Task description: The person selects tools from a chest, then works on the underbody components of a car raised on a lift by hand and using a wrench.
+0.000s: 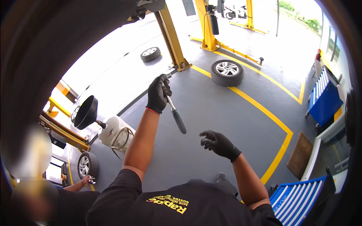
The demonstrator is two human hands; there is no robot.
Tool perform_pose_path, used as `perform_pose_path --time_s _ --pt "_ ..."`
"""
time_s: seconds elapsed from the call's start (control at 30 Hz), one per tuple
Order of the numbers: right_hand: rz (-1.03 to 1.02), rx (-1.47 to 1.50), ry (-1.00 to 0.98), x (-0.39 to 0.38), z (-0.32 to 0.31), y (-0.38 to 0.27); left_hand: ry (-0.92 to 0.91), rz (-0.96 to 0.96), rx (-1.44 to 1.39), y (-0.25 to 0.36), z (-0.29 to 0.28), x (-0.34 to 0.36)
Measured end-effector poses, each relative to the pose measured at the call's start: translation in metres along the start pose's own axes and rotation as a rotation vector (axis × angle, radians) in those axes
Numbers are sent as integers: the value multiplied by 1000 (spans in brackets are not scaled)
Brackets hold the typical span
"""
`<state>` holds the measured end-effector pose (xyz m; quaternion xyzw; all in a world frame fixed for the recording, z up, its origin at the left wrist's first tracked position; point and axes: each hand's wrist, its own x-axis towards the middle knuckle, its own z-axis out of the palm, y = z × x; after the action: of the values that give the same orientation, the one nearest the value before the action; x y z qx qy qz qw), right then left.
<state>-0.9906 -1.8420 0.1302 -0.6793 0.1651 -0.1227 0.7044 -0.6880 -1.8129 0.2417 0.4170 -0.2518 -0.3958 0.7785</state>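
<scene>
My gloved left hand is raised in the middle of the view, its fingers wrapped round the metal upper shaft of a long ratchet-type wrench. The wrench's grey grip hangs down toward the lower right; a short metal piece shows at its top, beside a yellow lift post. Lower and to the right, my gloved right hand is empty, with fingers apart and slightly bent, away from the wrench.
A waste-oil drainer with black funnel stands left. A co-worker's hand holds small metal objects lower left. Loose wheels lie beyond my hands; another is left. Blue tool cabinets line the right. A dark overhead body tops the view.
</scene>
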Motion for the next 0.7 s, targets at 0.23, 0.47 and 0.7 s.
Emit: perform_pose_path --time_s 0.23,0.47,0.7 --pt "-390 -244 -102 270 -100 -82 77 256 227 133 -21 216" --pt "-617 -376 -139 536 -120 -182 168 227 231 240 -66 442" --pt "-675 -240 -208 703 -93 -255 290 200 161 333 -105 531"
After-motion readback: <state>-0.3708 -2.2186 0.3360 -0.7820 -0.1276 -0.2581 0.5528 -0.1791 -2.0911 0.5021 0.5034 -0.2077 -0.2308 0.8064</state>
